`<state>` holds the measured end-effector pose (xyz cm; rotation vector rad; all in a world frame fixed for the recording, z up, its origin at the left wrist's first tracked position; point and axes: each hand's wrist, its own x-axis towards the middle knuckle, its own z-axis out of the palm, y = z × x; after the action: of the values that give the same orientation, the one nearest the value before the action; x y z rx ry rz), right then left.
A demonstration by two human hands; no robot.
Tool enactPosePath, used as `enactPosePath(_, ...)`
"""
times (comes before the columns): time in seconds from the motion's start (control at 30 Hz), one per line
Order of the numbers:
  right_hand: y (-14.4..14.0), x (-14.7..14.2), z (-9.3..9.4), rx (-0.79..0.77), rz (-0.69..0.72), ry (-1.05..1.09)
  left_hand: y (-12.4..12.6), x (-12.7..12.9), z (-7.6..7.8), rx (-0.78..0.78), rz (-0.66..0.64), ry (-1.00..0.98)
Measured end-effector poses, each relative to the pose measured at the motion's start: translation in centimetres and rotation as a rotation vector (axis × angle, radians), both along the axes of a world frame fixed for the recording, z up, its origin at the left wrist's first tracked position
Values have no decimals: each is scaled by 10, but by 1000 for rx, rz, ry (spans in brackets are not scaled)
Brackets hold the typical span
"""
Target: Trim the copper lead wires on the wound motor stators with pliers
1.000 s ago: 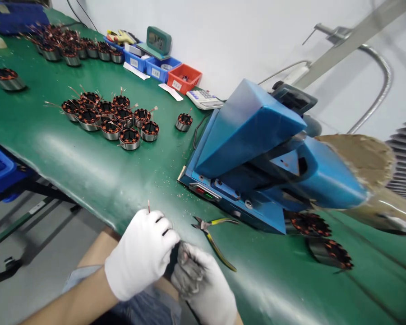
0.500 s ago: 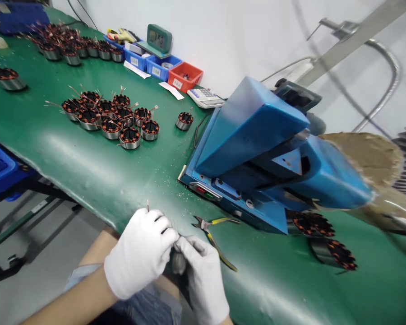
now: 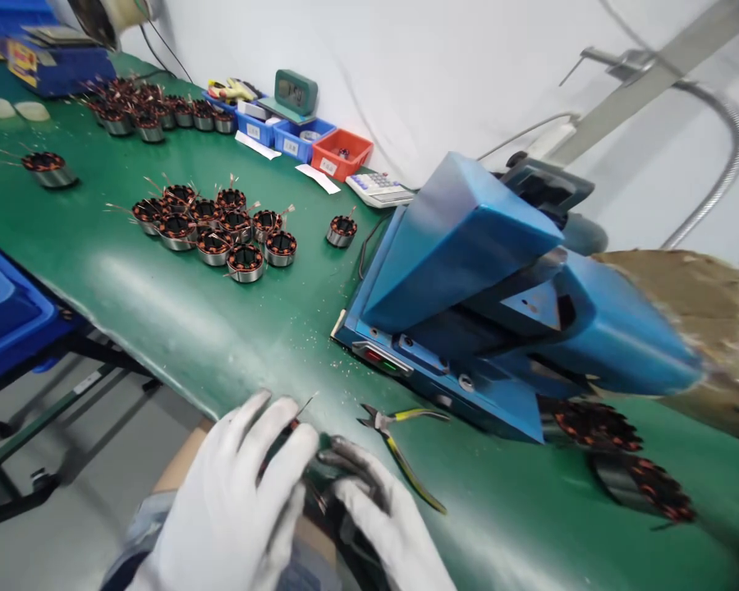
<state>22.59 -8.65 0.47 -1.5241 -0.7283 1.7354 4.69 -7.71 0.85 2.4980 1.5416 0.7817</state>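
My left hand, in a white glove, is wrapped round a stator low at the table's front edge. Only dark and reddish bits of the stator show between the fingers, and a thin wire sticks up past them. My right hand, gloved with grey-stained fingertips, is curled close against it on the right. What its fingers pinch, if anything, is hidden. Diagonal cutters with yellow-and-black handles lie spread on the green table just beyond my right hand.
A blue machine stands to the right, with two stators beside it. A group of wound stators sits mid-table, a single one nearer the machine. Small bins, a calculator and a clock line the wall.
The view has shifted slightly. My left hand has turned so its back faces up with fingers spread further over the stator. My right fingers have moved apart from the left fingertips.
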Motion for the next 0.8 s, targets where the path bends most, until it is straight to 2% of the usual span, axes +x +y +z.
enactPosePath(0.1,8,-12,-7,67,265,-152,1,0,4,-59,50,101)
enactPosePath(0.17,14,-17,-12,67,316,-203,4,3,9,-47,96,126)
enactPosePath(0.27,21,-20,-12,-11,266,-98,9,7,13,-23,-7,30)
enactPosePath(0.4,28,-26,-2,-13,177,0,18,10,8,-165,-208,-22)
enactPosePath(0.53,31,-29,-2,-12,129,31,24,12,2,-280,-218,54)
enactPosePath(0.6,32,-19,-5,-48,115,126,25,11,3,-305,-243,81)
enactPosePath(0.67,33,-3,-5,-51,41,177,26,8,7,-314,-294,66)
enactPosePath(0.77,29,19,0,62,-108,100,27,3,11,-299,-360,0)
enactPosePath(0.8,26,22,3,118,-91,32,28,1,11,-287,-380,-28)
